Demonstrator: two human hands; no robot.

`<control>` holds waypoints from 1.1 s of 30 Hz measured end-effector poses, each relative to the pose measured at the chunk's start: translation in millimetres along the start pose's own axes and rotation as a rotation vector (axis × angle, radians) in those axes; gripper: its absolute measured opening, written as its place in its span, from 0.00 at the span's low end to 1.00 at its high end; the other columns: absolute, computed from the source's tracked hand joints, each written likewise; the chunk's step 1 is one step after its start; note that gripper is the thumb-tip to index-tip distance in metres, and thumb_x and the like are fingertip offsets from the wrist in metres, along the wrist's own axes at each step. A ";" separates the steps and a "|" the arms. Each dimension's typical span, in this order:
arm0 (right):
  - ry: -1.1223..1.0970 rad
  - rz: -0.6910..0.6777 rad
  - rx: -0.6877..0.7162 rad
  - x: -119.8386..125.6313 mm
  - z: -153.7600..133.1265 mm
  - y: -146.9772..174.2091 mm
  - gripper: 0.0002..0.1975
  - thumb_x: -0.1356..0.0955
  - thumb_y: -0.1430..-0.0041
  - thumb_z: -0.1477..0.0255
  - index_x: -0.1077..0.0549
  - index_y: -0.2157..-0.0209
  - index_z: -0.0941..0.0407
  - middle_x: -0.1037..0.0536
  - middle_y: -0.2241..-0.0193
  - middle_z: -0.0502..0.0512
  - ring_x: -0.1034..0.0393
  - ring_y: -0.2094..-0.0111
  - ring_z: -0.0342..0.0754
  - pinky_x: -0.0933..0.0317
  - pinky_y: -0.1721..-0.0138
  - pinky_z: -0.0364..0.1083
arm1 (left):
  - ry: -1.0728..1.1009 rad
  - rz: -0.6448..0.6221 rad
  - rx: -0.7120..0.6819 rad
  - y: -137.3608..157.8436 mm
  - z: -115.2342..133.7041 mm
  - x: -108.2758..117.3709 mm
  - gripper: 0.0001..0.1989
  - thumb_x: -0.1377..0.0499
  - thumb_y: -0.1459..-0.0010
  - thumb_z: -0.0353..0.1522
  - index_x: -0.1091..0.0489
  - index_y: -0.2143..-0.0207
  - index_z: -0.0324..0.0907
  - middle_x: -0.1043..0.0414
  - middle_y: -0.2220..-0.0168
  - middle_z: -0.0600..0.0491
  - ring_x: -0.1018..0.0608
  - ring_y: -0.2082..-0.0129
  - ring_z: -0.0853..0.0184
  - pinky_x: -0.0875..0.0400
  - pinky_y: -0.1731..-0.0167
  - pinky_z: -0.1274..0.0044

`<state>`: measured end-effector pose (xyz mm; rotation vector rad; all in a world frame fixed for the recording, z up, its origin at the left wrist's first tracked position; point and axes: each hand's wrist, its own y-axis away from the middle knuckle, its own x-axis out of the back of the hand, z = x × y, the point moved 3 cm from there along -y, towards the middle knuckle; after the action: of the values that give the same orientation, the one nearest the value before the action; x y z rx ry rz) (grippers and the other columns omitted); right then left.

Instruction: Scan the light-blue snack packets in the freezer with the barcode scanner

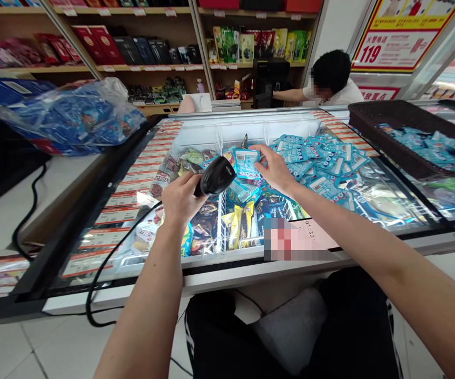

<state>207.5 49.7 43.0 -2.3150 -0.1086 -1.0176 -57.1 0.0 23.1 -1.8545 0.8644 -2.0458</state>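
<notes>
My left hand [182, 197] is wrapped round the handle of a black barcode scanner [217, 176], its head tilted toward the right. A black cable runs from it down past my left forearm. In my right hand [273, 167] a small blue packet [247, 163] is pinched between thumb and fingers, its white barcode label facing up. Both hands are above the glass top of a chest freezer [148, 168]. Just right of my right hand lies a heap of similar blue packets [314, 155]. A few more blue packets [243, 190] lie below the held one.
A dark brown basket [373, 118] with blue packets stands at the right. A plastic-wrapped blue bundle [77, 113] lies at the left. A phone [316, 234] rests at the freezer's front edge. Another person [336, 79] is behind the freezer, near stocked shelves [144, 68].
</notes>
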 end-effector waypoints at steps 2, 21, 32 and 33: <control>0.017 -0.005 0.014 0.0 -0.5 0.2 0.25 0.40 0.39 0.78 0.34 0.41 0.54 0.25 0.46 0.56 0.27 0.59 0.50 0.34 0.49 0.50 | 0.007 0.008 -0.004 -0.3 1.1 0.7 0.15 0.41 0.45 0.36 0.25 0.54 0.49 0.22 0.60 0.52 0.21 0.60 0.61 0.39 0.69 0.74; 0.010 -0.017 0.007 4.1 -3.5 2.2 0.25 0.39 0.39 0.78 0.33 0.41 0.53 0.24 0.46 0.55 0.26 0.61 0.50 0.32 0.48 0.51 | 0.040 0.033 -0.030 0.3 4.1 1.3 0.15 0.43 0.43 0.34 0.24 0.54 0.46 0.22 0.60 0.50 0.22 0.61 0.62 0.40 0.69 0.74; -0.061 0.047 -0.086 17.9 12.3 5.3 0.26 0.38 0.40 0.74 0.34 0.39 0.56 0.23 0.54 0.58 0.26 0.63 0.50 0.31 0.55 0.50 | 0.028 0.083 -0.047 1.3 2.9 0.5 0.14 0.43 0.42 0.34 0.24 0.55 0.46 0.22 0.60 0.51 0.21 0.62 0.63 0.41 0.70 0.74; -0.067 0.064 -0.105 21.9 17.7 6.0 0.26 0.38 0.40 0.73 0.34 0.39 0.57 0.22 0.56 0.58 0.27 0.65 0.49 0.31 0.57 0.50 | 0.024 0.080 -0.046 1.3 2.3 0.0 0.14 0.43 0.42 0.34 0.24 0.55 0.46 0.22 0.60 0.51 0.21 0.62 0.62 0.41 0.70 0.74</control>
<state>236.1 51.2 46.0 -2.4321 -0.0079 -0.9348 -55.1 -1.6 22.4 -1.7922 0.9830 -2.0201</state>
